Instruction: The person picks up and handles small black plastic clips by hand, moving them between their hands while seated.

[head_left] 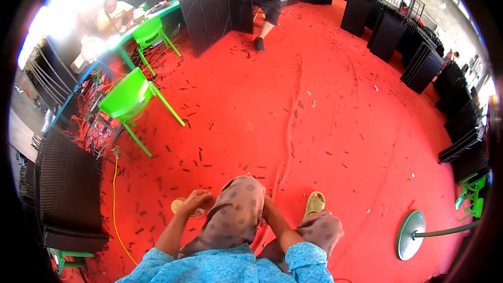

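My left hand [196,199] is beside the outer side of my raised left knee, its fingers curled in toward the leg. What they hold, if anything, cannot be made out. My right forearm [280,225] reaches between my legs to the inner side of that knee, and the leg hides my right hand's fingers. The trousers [240,204] are brownish with dark spots. A yellowish slipper [177,205] shows partly beside my left hand. On my right foot is an olive-green slipper [314,204].
Red floor covering [251,110] has wrinkles and scattered dark scraps. Green chairs [128,97] and a yellow cable [116,199] lie left, near black woven panels [70,188]. Black panels [390,31] line the right, with a round stand base [411,235]. Two people work at the far-left table.
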A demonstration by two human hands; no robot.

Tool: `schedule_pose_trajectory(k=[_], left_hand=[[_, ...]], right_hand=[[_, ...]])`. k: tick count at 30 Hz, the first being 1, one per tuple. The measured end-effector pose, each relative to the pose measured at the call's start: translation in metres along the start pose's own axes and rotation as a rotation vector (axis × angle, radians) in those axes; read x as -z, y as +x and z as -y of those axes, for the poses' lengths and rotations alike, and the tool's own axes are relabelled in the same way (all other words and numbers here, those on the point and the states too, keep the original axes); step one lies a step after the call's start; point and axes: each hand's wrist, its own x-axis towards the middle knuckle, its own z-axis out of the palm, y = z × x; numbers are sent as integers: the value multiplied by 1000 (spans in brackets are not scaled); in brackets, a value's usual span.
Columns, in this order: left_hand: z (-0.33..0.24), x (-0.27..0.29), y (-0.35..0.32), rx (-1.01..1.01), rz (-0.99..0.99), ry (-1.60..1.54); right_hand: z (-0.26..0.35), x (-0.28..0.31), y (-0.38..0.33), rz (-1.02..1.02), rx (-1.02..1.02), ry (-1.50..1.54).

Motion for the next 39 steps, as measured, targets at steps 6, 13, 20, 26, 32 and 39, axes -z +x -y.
schedule_pose_trajectory(k=[6, 13, 20, 26, 32, 39], left_hand=[[-13, -41, 35, -368, -183, 605], [-57, -42, 53, 49, 93, -180], [-38, -38, 61, 146, 119, -152], [-53, -49, 75, 130, 233, 68], [-87, -42, 82, 122, 197, 101], [-45, -70, 89, 139, 312, 362]], right_hand=[[13, -13, 3, 169, -54, 46], [43, -38, -25, 169, 170, -218], [99, -122, -107, -202, 649, -1189], [130, -81, -120, -179, 571, -911], [158, -95, -117, -155, 678, -721], [177, -85, -120, -205, 704, -642]])
